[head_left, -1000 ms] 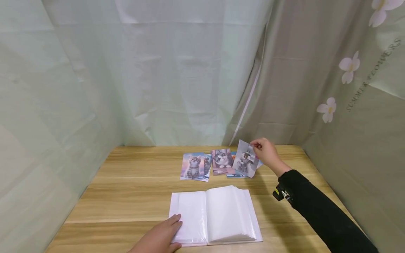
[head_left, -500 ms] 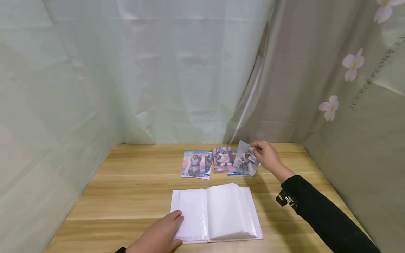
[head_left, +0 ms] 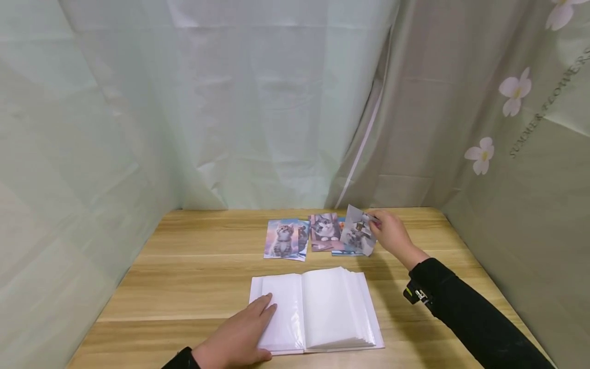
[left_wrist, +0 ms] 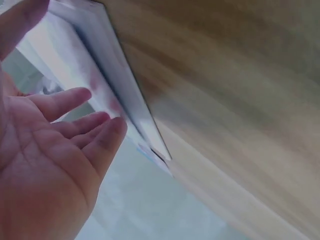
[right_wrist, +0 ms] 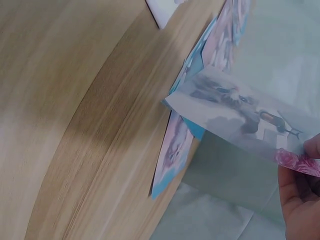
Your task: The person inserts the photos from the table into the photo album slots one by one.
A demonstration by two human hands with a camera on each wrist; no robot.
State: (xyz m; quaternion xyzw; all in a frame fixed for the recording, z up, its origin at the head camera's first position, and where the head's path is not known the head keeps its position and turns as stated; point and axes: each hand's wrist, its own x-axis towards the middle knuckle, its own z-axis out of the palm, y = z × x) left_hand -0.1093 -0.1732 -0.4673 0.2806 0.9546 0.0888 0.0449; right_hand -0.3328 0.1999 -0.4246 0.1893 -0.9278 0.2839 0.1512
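Observation:
My right hand (head_left: 392, 233) pinches one photo card (head_left: 357, 233) by its edge at the back right of the table. The card is tilted up, and the right wrist view shows its cat picture and some pink roses (right_wrist: 296, 161) near the thumb. Below it lie other cat cards, partly covered by it. A photo album (head_left: 329, 307) lies spread at the front, its visible pages white with clear sleeves. On its left page rests my left hand (head_left: 241, 330), fingers extended; in the left wrist view that hand's palm (left_wrist: 45, 155) shows beside the album's edge.
A kitten card (head_left: 281, 240) overlaps another at the back middle, and a grey-and-white cat card (head_left: 324, 228) lies right of them. Pale curtains (head_left: 258, 113) rise behind and along both sides of the wooden table (head_left: 184, 277).
My left hand has slid rightward and slightly forward over the album's left page. The right hand keeps hold of the card with a slight shift of its fingers. The head view has tilted slightly.

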